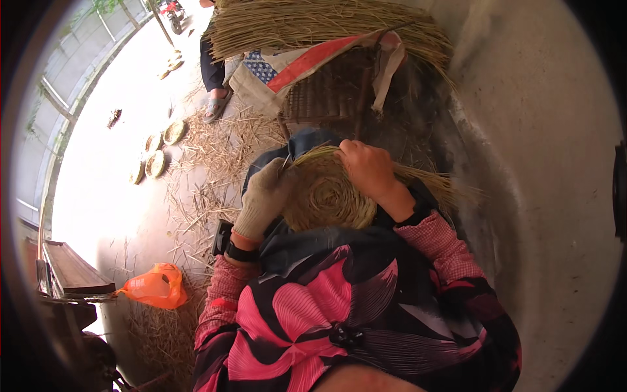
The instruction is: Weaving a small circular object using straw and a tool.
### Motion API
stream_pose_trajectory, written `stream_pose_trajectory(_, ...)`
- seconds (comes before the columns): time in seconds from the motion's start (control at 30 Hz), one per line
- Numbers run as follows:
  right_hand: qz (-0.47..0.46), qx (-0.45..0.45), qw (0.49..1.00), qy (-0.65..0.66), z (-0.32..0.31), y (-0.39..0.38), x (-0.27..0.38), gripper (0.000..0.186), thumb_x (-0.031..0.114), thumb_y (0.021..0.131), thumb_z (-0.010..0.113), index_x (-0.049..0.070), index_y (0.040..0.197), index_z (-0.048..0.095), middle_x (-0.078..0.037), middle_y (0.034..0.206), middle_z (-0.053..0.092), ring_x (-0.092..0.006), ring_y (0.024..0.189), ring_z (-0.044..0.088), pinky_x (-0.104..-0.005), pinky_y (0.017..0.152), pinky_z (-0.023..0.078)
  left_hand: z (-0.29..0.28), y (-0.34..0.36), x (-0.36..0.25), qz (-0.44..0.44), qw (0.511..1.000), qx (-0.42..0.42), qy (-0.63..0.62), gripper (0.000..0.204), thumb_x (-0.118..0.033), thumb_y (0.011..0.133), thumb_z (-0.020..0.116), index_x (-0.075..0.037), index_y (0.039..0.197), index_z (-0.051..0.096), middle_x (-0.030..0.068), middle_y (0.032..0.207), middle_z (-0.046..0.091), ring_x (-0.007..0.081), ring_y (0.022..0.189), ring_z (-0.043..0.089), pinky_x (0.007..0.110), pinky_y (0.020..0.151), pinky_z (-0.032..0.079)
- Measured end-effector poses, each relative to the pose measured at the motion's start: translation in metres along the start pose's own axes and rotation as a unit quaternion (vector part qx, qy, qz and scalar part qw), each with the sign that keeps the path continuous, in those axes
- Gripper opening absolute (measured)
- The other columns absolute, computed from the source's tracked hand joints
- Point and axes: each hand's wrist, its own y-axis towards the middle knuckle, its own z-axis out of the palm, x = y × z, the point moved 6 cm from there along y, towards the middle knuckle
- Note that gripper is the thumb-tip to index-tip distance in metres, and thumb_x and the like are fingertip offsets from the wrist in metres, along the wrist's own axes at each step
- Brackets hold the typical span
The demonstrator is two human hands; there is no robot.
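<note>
A round basket of coiled straw [330, 196] rests on my lap, its spiral bottom facing up at me. My left hand [266, 191], in a pale knitted glove, is closed on the basket's left rim. A thin dark sliver stands up by its fingertips, too small to name. My right hand [367, 168], bare, bends its fingers over the far right rim and grips it. Greenish straw strands run along the far rim between both hands. The fingertips of my right hand are partly hidden behind the rim.
Ahead, a large straw bundle [313, 27] lies over a woven chair [320, 98] draped with a printed sack [261, 81]. Several small baskets [155, 163] sit on the floor at left, with an orange plastic bag [157, 286] nearer. Another person's sandalled foot [217, 104] is beside the chair. A wall [555, 163] rises at right.
</note>
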Motion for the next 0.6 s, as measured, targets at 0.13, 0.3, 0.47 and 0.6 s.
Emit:
stream_pose_trajectory(0.13,-0.017,0.019,0.999,-0.032,0.010,0.007,-0.004,0.026,0.032,0.097,0.063,0.009,0.089,0.057,-0.010,0.075,0.066,-0.0315,0.067,0.069,-0.0450,0.058,0.054,-0.069,-0.016,0.011,0.142,0.977,-0.064,0.147,0.021,-0.007,0.104,0.045,-0.002,0.103,0.065,0.0101,0.105,0.074,0.0184,0.097,0.072,0.025,0.067,0.051)
stream_pose_trajectory(0.3,0.001,0.071,0.997,-0.033,0.023,0.014,-0.007,0.025,0.032,0.099,0.061,0.009,0.089,0.059,-0.012,0.077,0.070,-0.0327,0.070,0.071,-0.0466,0.060,0.055,-0.181,-0.059,0.086,-0.245,0.910,-0.193,0.271,0.030,-0.029,0.102,0.055,0.000,0.101,0.063,0.0133,0.092,0.068,0.0266,0.083,0.069,0.035,0.068,0.050)
stream_pose_trajectory(0.47,-0.002,0.103,0.995,-0.017,0.035,0.019,-0.001,0.027,0.033,0.100,0.059,0.008,0.089,0.059,-0.013,0.078,0.070,-0.0347,0.072,0.070,-0.0484,0.062,0.055,-0.101,-0.048,0.038,-0.029,0.990,-0.076,0.113,0.015,-0.009,0.095,0.062,-0.006,0.107,0.070,0.0213,0.095,0.070,0.0384,0.086,0.069,0.038,0.077,0.054)
stream_pose_trajectory(0.6,-0.010,0.110,0.994,-0.021,0.038,0.023,0.003,0.028,0.034,0.102,0.057,0.008,0.090,0.058,-0.013,0.079,0.070,-0.0349,0.072,0.070,-0.0484,0.062,0.055,-0.012,-0.022,-0.018,0.090,0.915,0.070,0.387,0.029,-0.026,0.094,0.063,-0.018,0.122,0.060,0.0097,0.094,0.071,0.0349,0.079,0.071,0.047,0.063,0.055)
